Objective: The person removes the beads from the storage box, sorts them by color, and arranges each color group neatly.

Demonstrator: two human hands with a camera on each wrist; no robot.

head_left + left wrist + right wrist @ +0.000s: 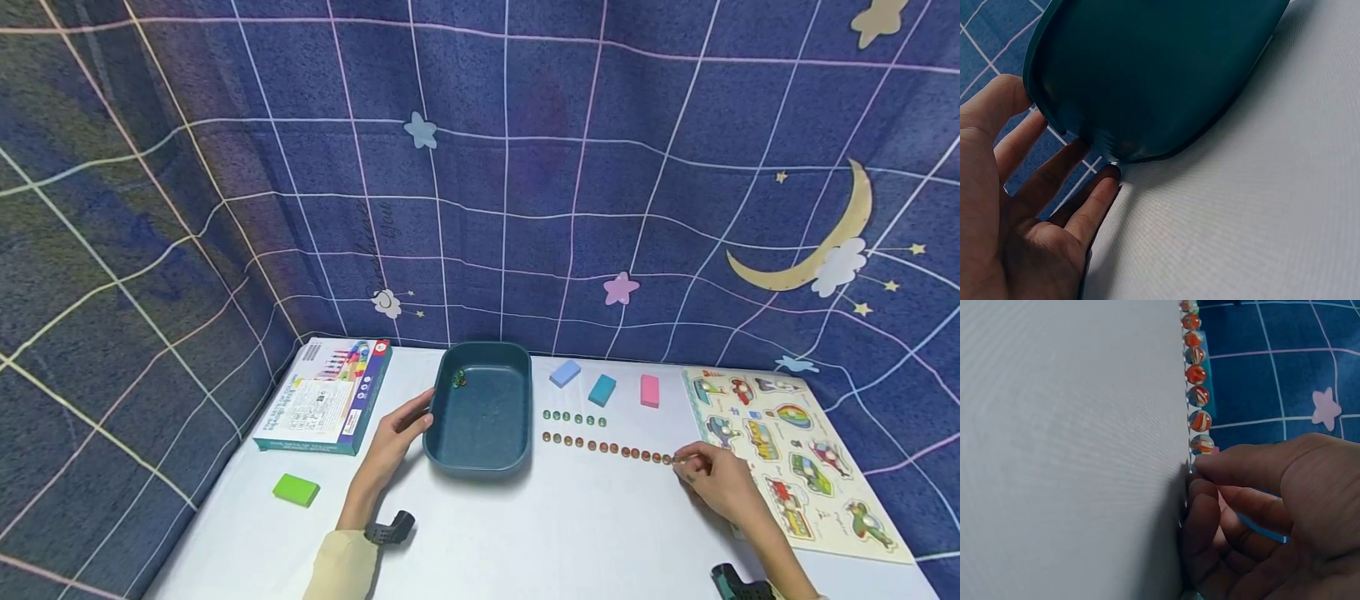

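My right hand [716,479] pinches a marble [1194,469] between thumb and fingertips at the right end of a row of orange-streaked marbles [603,447]. The fingers mostly cover that marble. Behind this row lies a shorter row of green marbles [577,417]. My left hand [393,437] touches the left side of a dark teal tub [480,468], with its fingers spread and fairly straight along the wall in the left wrist view. Several small green and brownish marbles [459,379] sit in the tub's far left corner.
Behind the marbles lie a light blue block [566,373], a teal block [602,390] and a pink block [649,391]. A picture puzzle board [798,467] is at the right. A printed box [322,400] and a green block [296,490] lie at the left. A curtain borders the table.
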